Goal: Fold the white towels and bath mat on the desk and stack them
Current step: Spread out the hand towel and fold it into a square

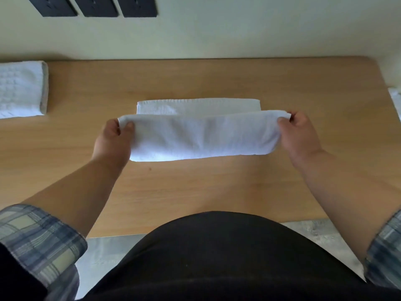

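While both hands pinch it, left hand [111,140], right hand [298,135], white towel [201,137] half-folded, desk [195,192].

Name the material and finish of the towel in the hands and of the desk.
Towel: soft white terry-like cloth, matte, with a ribbed border band; it sags between the pinches. Desk: light wood grain, smooth satin surface; solid wood or laminate cannot be told.

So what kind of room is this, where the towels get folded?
Probably a hotel room or bedroom, though I can't be sure. There's a wooden desk against a plain wall, and both hands fold a white towel, with a folded one nearby.
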Demonstrator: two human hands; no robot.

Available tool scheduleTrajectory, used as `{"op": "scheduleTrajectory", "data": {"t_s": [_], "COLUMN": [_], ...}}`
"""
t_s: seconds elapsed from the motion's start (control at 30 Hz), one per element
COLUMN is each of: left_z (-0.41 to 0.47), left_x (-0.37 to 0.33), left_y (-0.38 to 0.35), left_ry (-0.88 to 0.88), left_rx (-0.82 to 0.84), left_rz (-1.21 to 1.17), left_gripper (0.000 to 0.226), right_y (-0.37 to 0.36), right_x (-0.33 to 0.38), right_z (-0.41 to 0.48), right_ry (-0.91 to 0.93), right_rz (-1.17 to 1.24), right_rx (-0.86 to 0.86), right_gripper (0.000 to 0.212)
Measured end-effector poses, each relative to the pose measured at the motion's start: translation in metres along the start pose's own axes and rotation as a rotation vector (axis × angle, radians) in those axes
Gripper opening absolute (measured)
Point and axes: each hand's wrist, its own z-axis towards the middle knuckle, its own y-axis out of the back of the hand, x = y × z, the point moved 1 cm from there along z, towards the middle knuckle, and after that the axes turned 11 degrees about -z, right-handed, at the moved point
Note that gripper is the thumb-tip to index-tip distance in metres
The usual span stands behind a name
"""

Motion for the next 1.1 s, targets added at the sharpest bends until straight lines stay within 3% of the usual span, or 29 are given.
{"op": "scheduleTrajectory", "data": {"t_s": [0.33,0.47,0.67,0.8,0.93,1.1], "left_z": [0.099,0.117,0.109,0.073,0.043,0.035], "left_x": [-0.012,0.000,0.004,0.021,0.040,0.044], "left_y": [-0.054,-0.068,-0.063,-0.046,-0.042,-0.044], "left_ry": [-0.028,-0.004,0.043,0.034,0.029,-0.011], "left_rx": [-0.040,-0.052,-0.091,-0.107,-0.075,-0.079], "left_rz": [0.168,0.307,0.219,0.248,0.406,0.493], "left_gripper": [0.023,0.041,0.047,0.054,0.039,0.032], "right_y": [-0.051,-0.072,-0.063,-0.047,-0.052,-0.063], "right_x": [0.007,-0.004,-0.006,-0.034,-0.058,-0.047], "right_z": [0.104,0.126,0.111,0.062,0.036,0.049], "right_ry": [0.016,-0.001,-0.130,-0.115,-0.060,0.006], "right_rz": [-0.165,-0.235,-0.072,-0.035,-0.136,-0.043], "right_rx": [-0.065,-0.039,-0.024,-0.020,0.040,-0.083], "right_gripper": [0.034,0.033,0.049,0.057,0.047,0.026]}}
